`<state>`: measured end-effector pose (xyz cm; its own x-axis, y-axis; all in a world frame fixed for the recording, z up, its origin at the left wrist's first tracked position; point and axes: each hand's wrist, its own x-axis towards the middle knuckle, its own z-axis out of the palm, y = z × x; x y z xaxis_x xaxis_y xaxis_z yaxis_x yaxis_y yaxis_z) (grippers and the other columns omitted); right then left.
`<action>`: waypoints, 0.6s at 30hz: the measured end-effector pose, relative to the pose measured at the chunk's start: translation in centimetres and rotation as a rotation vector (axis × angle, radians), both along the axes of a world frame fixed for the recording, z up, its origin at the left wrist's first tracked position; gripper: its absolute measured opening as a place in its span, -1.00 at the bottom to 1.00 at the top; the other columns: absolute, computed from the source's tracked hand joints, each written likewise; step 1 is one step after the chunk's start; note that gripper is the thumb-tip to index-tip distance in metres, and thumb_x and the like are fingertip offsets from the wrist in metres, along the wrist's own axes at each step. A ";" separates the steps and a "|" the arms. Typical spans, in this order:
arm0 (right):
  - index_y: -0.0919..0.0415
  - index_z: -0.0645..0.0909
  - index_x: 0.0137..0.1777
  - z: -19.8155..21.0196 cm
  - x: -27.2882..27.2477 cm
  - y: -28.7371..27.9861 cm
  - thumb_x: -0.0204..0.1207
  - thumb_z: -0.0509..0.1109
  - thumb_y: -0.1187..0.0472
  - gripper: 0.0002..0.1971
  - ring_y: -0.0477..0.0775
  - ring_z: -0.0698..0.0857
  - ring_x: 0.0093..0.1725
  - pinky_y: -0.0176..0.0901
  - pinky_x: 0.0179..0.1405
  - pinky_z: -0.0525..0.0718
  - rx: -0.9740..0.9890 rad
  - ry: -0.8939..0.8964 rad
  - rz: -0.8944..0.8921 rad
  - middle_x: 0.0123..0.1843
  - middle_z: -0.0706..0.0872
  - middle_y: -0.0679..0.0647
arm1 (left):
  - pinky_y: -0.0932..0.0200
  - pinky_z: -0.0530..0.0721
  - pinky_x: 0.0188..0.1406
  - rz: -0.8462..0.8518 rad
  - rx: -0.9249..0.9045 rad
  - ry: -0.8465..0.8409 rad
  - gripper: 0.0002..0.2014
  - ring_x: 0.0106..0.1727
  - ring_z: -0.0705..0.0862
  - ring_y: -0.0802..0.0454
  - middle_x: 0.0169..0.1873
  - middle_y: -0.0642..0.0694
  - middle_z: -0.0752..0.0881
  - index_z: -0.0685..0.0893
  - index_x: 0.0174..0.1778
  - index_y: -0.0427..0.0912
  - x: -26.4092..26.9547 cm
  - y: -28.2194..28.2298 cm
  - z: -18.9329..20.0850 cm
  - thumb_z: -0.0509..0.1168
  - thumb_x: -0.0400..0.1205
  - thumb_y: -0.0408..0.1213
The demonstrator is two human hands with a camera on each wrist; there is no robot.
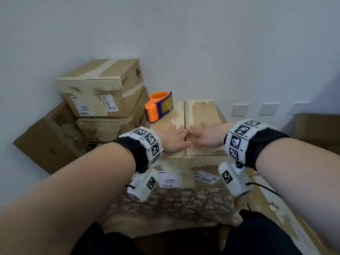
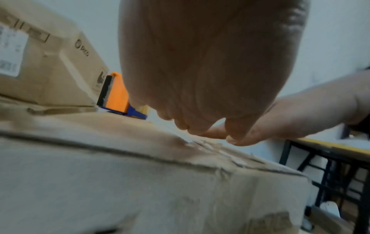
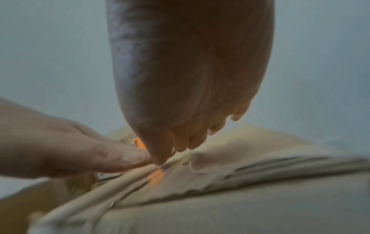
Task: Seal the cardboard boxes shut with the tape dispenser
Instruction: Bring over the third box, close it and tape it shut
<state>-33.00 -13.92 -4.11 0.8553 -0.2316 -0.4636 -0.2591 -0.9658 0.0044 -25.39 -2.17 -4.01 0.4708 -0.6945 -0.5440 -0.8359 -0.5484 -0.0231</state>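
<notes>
Writing: "PICO" printed on the top stacked box (image 1: 103,85), upper left.
Dispenser (image 1: 158,106): orange and blue plastic, resting on the centre box (image 1: 200,115).
Left hand (image 1: 173,138): flat, fingers straight, pressing a flap.
Right hand (image 1: 207,134): the same.

Black wristbands (image 1: 137,155), seemingly marker-tagged white cuffs (image 1: 149,140)

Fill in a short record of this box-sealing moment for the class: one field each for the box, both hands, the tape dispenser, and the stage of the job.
box: cardboard box, both top flaps down, meeting at the centre seam
left hand: left hand flat on the left flap
right hand: right hand flat on the right flap
tape dispenser: orange and blue tape dispenser resting on the box's far left corner, not held
stage: flaps pressed shut, taping not yet begun
</notes>
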 end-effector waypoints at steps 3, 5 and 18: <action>0.07 -0.25 0.71 0.3 -1.6 0.6 0.76 -0.13 -0.05 -0.40 0.14 -0.16 0.71 0.24 0.64 -0.15 -0.064 0.022 0.037 0.74 -0.21 -0.02 | -0.30 -0.18 0.60 -0.052 -0.009 -0.075 -0.28 0.67 -0.27 0.01 0.67 -0.01 -0.29 -0.29 0.67 -0.14 -0.9 1.5 -0.1 -0.21 0.72 0.20; 0.05 -0.25 0.71 0.2 -2.5 1.5 0.75 -0.12 -0.09 -0.38 0.13 -0.18 0.71 0.25 0.63 -0.18 -0.086 0.039 0.072 0.73 -0.23 -0.03 | -0.30 -0.21 0.60 -0.086 0.033 -0.116 -0.23 0.67 -0.28 0.02 0.66 -0.01 -0.29 -0.29 0.67 -0.14 -1.7 2.1 -0.2 -0.22 0.69 0.26; 0.02 -0.27 0.71 -0.3 -3.2 3.5 0.70 -0.22 -0.25 -0.33 0.09 -0.19 0.71 0.30 0.61 -0.25 -0.172 0.135 0.091 0.73 -0.22 -0.11 | -0.24 -0.25 0.57 -0.084 0.136 -0.147 -0.21 0.68 -0.22 0.00 0.68 0.02 -0.24 -0.24 0.68 -0.09 -2.8 2.7 -0.4 -0.21 0.67 0.32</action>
<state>-36.23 -10.44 -4.45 0.8091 -0.2421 -0.5355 -0.1571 -0.9672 0.1999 -28.19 0.49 -4.44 0.4957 -0.6595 -0.5650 -0.8606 -0.4605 -0.2175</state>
